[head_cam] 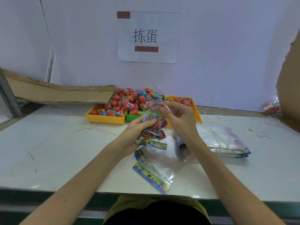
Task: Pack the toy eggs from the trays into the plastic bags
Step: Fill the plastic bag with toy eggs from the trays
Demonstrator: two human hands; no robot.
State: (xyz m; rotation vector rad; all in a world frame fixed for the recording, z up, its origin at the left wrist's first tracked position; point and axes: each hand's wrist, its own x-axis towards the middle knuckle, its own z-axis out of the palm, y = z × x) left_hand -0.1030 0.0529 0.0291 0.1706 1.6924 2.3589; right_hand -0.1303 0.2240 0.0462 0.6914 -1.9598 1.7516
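1. A clear plastic bag (pixel 154 127) with several toy eggs inside is held above the white table (pixel 65 151), in front of the trays.
2. The lower part of this bag is gripped by the left hand (pixel 138 129); its fingers are curled around the eggs through the plastic.
3. The upper part of the bag is pinched by the right hand (pixel 177 117), with thumb and fingertips closed together on the loose plastic near the opening. The plastic there is blurred, so it cannot be told if the opening is being twisted or only held.
4. The step in hand is judged to be the end of one filling: the eggs are already in the bag and the opening is being handled, probably for closing.
5. Many loose toy eggs (pixel 123 103) are still piled in the left yellow tray (pixel 105 118) and the green tray (pixel 132 117); fewer are seen in the right yellow tray (pixel 194 103).
6. Empty bags (pixel 154 169) with coloured header strips lie flat on the table just below the hands, and a tied bundle of bags (pixel 227 142) lies to the right.
7. For the next move, the filled bag must be closed and put aside, and then one empty bag must be taken and opened. The thin plastic is slippery, so a firm pinch will be needed.
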